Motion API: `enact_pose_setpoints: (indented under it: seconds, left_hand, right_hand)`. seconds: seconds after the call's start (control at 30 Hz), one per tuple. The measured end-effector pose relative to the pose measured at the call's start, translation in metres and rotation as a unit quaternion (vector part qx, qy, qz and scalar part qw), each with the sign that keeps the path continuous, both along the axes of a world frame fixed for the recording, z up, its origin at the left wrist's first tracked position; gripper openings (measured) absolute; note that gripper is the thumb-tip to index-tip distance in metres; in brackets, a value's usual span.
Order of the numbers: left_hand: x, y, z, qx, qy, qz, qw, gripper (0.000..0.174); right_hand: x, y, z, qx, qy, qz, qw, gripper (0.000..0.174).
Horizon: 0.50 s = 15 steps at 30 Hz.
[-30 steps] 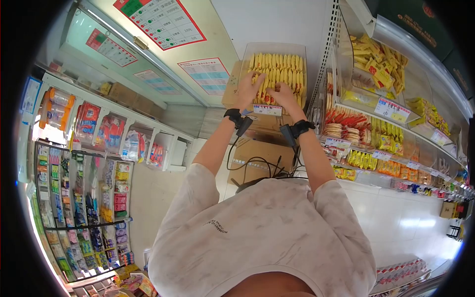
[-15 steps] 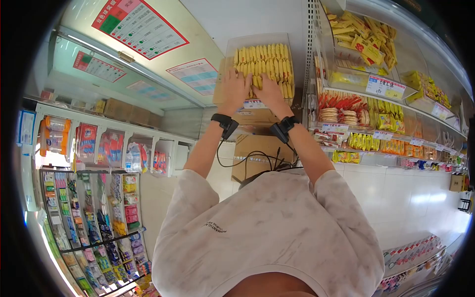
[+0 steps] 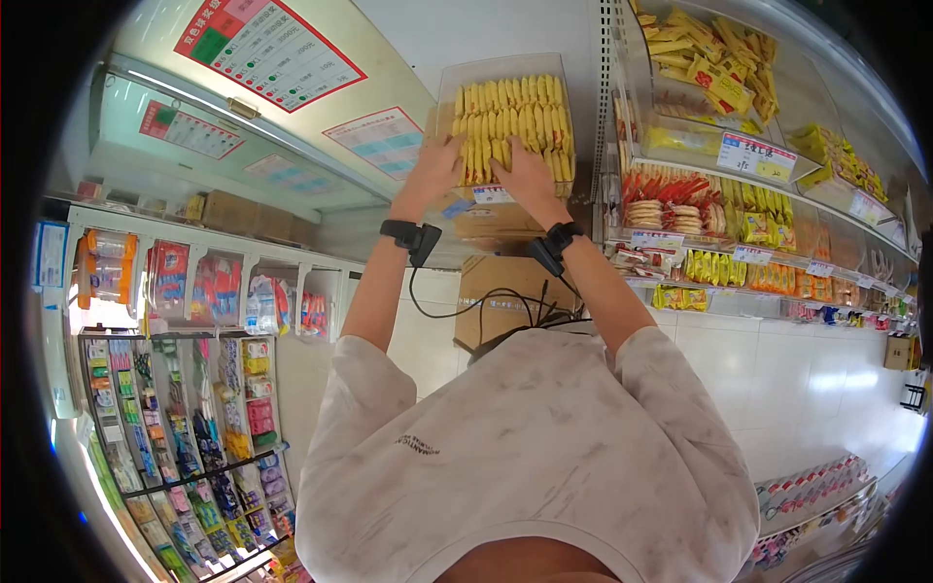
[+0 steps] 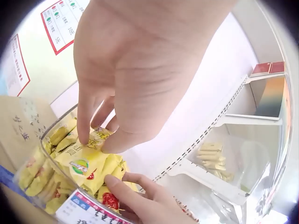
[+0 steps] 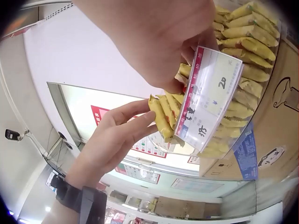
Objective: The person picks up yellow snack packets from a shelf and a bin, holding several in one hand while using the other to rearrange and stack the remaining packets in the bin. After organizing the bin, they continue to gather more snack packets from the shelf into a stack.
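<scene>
Yellow snack packets [image 3: 510, 117] stand upright in tight rows in a clear plastic bin [image 3: 503, 65]. At the bin's front left, my left hand [image 3: 431, 178] pinches an end packet [image 4: 86, 161] between thumb and fingers. That packet's flat face shows in the left wrist view. My right hand [image 3: 530, 183] is at the front middle, its thumb and curled fingers on another packet [image 4: 111, 199] just behind the price label [image 5: 212, 93]. In the right wrist view, the label and the hand itself hide most of its fingertips.
Cardboard boxes, one of them open-floor level [image 3: 476, 316], stand below the bin. To the right, a shelf holds a bin of loose yellow packets [image 3: 705, 63] and bagged round crackers [image 3: 671, 209]. A glass panel with a posted prize chart [image 3: 272, 49] is on the left.
My left hand has drawn back leftward from the packets to the bin's front left corner. My right hand stays at the front row. The head view has shifted, moving the bin left in frame.
</scene>
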State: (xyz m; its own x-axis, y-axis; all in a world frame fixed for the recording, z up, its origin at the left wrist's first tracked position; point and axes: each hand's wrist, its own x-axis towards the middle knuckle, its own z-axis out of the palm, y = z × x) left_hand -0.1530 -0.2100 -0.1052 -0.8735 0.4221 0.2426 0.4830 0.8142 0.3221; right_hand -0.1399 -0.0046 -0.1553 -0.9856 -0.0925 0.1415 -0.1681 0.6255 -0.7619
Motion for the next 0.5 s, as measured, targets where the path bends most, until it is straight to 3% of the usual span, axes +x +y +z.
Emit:
enact_pose_setpoints:
  seconds: [0.23, 0.33, 0.43, 0.5]
  left_hand:
    - [-0.006, 0.010, -0.006, -0.094, -0.008, 0.046, 0.994, 0.031]
    - [-0.018, 0.003, -0.025, -0.082, 0.044, 0.029, 0.995, 0.024]
    - [-0.023, 0.001, -0.025, -0.093, 0.010, 0.012, 0.996, 0.025]
    - [-0.024, 0.005, -0.022, -0.077, 0.015, 0.004, 0.997, 0.026]
  right_hand:
    - [0.000, 0.000, -0.005, 0.013, 0.020, 0.002, 1.000, 0.057]
    - [0.002, 0.000, -0.002, 0.015, 0.008, 0.001, 1.000, 0.063]
    - [-0.004, -0.002, 0.000, -0.046, 0.005, -0.011, 0.999, 0.071]
    - [-0.007, -0.002, 0.008, -0.041, -0.026, 0.015, 0.999, 0.068]
